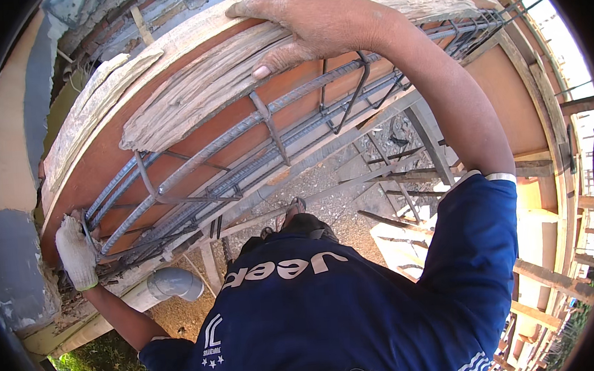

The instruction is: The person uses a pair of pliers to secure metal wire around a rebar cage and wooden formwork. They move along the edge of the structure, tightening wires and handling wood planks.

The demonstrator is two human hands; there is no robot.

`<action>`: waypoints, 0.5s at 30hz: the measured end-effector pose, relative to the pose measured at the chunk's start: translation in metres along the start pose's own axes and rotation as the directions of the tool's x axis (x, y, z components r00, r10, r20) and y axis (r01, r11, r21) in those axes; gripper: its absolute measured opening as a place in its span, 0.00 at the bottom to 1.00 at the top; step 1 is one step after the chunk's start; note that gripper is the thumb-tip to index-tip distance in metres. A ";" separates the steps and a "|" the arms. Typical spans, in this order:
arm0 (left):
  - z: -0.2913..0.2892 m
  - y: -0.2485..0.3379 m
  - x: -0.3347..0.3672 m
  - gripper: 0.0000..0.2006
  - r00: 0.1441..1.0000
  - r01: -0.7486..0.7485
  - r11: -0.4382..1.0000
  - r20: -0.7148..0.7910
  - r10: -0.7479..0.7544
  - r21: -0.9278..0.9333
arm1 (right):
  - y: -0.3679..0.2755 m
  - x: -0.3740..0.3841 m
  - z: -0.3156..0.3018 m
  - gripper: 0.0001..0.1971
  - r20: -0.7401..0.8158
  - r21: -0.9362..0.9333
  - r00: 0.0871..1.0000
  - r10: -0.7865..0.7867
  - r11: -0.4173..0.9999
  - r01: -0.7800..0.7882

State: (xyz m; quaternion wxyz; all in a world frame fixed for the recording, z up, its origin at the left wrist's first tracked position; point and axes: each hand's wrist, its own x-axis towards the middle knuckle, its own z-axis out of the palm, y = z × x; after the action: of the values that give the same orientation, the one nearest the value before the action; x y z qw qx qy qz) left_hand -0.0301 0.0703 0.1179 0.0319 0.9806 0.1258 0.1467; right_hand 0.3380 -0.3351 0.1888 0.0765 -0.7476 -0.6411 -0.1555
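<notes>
My right hand (pixel 307 23) is bare and dusty. It lies across a rough, weathered wooden plank (pixel 192 90), with the thumb on the near side and the fingers reaching over the far side. The plank rests along a curved reddish-brown formwork board (pixel 66 189). Below the plank, a curved cage of ribbed steel rebar (pixel 196 156) with bent stirrups runs from left to upper right. At the cage's left end, my left hand (pixel 76 252), in a white knitted glove, closes on a steel stirrup (pixel 91 237); its fingertips are partly hidden.
A grey plastic pipe elbow (pixel 175 284) sits below the cage's left end. Brick rubble (pixel 165 23) shows beyond the formwork. Timber braces (pixel 554 282) and more curved formwork (pixel 509 98) stand at the right. Gravelly ground (pixel 344 233) lies below, by my feet.
</notes>
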 end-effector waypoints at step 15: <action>0.029 -0.023 -0.049 0.22 0.900 0.393 0.861 -0.056 -0.432 -0.323 | -0.046 -0.052 0.023 0.45 -0.112 -0.099 0.931 0.346 0.929 -0.357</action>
State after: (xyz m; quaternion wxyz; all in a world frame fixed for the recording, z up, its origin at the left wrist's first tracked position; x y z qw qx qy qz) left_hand -0.0721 0.0788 0.0745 0.2048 0.9027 0.3107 0.2160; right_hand 0.2889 -0.3685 0.1461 0.0884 -0.8456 -0.4822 -0.2112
